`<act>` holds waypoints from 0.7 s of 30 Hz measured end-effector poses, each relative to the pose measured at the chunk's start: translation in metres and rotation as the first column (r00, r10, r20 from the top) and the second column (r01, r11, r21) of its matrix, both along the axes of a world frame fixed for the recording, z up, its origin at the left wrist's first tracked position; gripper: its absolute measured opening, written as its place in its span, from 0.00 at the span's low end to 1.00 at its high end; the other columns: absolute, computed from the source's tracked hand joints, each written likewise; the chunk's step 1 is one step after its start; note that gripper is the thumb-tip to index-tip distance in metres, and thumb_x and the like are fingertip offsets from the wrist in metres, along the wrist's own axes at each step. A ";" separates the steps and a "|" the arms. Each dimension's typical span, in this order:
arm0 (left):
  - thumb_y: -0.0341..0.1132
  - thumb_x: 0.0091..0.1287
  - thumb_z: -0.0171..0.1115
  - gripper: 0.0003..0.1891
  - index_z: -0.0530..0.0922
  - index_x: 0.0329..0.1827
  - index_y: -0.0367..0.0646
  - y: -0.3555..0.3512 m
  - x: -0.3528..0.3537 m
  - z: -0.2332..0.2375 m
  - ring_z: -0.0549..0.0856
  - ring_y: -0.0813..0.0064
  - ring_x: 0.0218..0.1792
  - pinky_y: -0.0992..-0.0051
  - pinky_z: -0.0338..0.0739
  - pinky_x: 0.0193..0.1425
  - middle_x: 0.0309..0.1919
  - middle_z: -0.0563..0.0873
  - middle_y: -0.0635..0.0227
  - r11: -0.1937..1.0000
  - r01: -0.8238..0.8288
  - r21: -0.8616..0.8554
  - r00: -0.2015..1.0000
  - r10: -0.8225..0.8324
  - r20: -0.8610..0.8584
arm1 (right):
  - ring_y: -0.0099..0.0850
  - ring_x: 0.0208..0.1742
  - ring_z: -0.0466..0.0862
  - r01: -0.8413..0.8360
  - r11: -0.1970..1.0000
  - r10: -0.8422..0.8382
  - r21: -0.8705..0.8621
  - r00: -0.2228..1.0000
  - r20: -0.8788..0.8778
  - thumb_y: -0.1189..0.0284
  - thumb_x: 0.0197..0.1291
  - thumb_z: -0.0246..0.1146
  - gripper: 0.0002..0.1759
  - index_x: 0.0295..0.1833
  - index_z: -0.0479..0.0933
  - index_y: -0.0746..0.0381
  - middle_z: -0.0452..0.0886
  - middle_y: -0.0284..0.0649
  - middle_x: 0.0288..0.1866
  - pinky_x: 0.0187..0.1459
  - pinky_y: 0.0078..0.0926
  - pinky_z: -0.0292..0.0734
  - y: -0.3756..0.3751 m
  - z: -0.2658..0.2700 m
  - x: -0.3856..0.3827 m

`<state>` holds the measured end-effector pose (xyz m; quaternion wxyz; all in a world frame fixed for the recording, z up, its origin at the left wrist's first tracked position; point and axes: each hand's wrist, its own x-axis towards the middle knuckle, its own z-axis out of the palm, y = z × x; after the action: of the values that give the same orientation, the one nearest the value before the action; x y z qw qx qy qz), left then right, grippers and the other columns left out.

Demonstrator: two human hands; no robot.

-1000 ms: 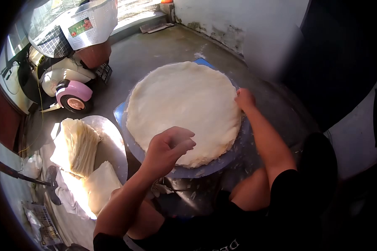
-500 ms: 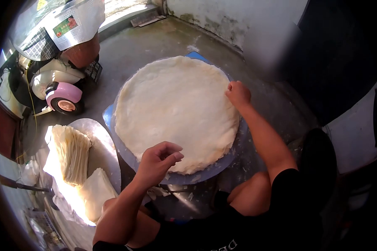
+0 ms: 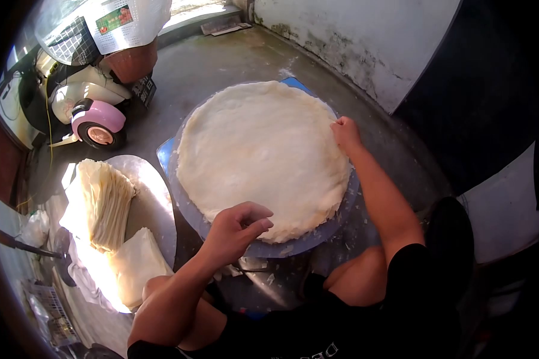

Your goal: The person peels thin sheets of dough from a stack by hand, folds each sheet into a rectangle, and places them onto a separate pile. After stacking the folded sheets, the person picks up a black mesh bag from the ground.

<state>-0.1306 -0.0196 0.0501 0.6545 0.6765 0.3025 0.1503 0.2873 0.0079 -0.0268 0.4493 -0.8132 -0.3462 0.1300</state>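
Observation:
A wide, round, pale stack of thin dough sheets [image 3: 260,155] lies on a round grey board [image 3: 188,200] in front of me. At its right rim, my right hand [image 3: 346,134] is closed, with thumb and fingers pinching the edge of the top dough sheet. Over the near edge hovers my left hand [image 3: 236,233], its thumb and fingers apart and nothing between them. Whether its underside touches the dough cannot be seen. The rim close to me looks ragged and layered.
At left, a second round board [image 3: 161,209] carries a folded stack of sheets [image 3: 102,203] and a smaller folded pile [image 3: 139,266]. A scooter with a pink wheel guard [image 3: 99,116] stands at the upper left. Blue corners [image 3: 296,85] show beneath the grey board.
The view has shifted slightly, so the boards and scooter appear moved in frame. My right hand stays at the right rim; my left hand keeps its spread pose over the near edge.

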 end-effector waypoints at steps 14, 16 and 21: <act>0.32 0.71 0.67 0.11 0.83 0.52 0.37 0.013 -0.008 0.003 0.86 0.80 0.43 0.77 0.80 0.50 0.41 0.89 0.69 0.999 -0.021 0.047 0.998 0.023 -0.054 | 0.22 0.23 0.74 -0.267 0.934 0.355 0.236 0.760 -0.545 0.77 0.58 0.67 0.25 0.62 0.72 0.68 0.76 0.33 0.29 0.22 0.22 0.67 0.032 0.046 -0.124; 0.31 0.70 0.67 0.12 0.83 0.53 0.36 0.027 -0.006 -0.003 0.86 0.80 0.44 0.77 0.80 0.51 0.41 0.89 0.68 0.992 -0.028 0.122 0.995 0.039 -0.088 | 0.22 0.21 0.73 -0.396 0.874 0.485 0.281 0.690 -0.537 0.78 0.59 0.66 0.24 0.61 0.72 0.69 0.75 0.33 0.29 0.21 0.22 0.65 0.027 0.056 -0.152; 0.30 0.66 0.68 0.29 0.71 0.70 0.38 0.101 0.006 -0.043 0.85 0.68 0.52 0.69 0.81 0.57 0.57 0.83 0.56 0.926 -0.134 0.351 0.960 0.210 -0.187 | 0.16 0.25 0.71 -0.627 0.731 0.677 0.270 0.617 -0.401 0.78 0.61 0.63 0.21 0.60 0.72 0.70 0.74 0.28 0.26 0.26 0.20 0.66 0.007 0.069 -0.208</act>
<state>-0.1248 0.0812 0.0069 0.4761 0.7610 0.4021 0.1805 0.0795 0.0147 0.0420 0.4824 -0.5493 -0.5033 0.4607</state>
